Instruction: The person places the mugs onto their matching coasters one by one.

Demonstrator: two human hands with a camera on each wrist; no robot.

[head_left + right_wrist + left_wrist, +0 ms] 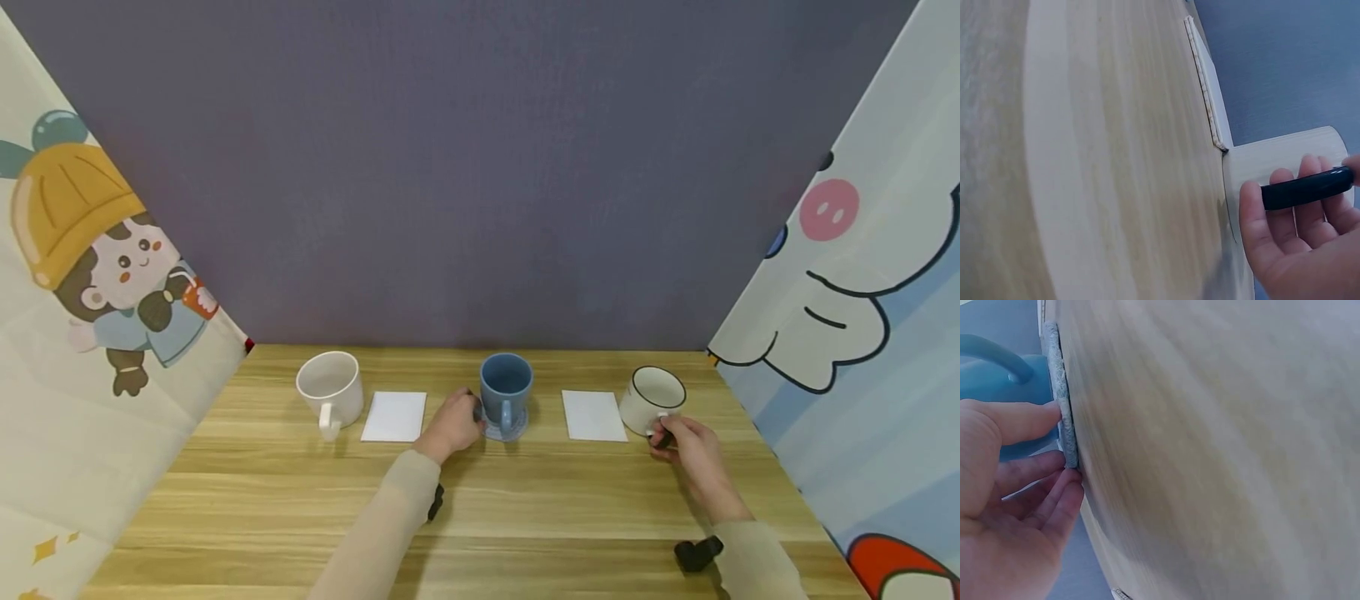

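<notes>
My left hand [453,423] is at the left edge of a round grey-blue coaster [514,430], on which a blue mug [504,388] stands upright. In the left wrist view the thumb lies on the top of the coaster and the fingertips are at its edge, pinching it. My right hand [696,454] holds a white mug with a dark rim [637,412] by its handle. From the right wrist view, the dark outer side of the handle [1307,189] lies across the curled fingers, with the thumb at its far end.
Left of the coaster lies a white square tile [394,417], and another white tile [594,416] lies between the blue and white mugs. A plain white mug [333,387] stands at the far left of the wooden table [262,500]. A grey panel [480,183] closes the back.
</notes>
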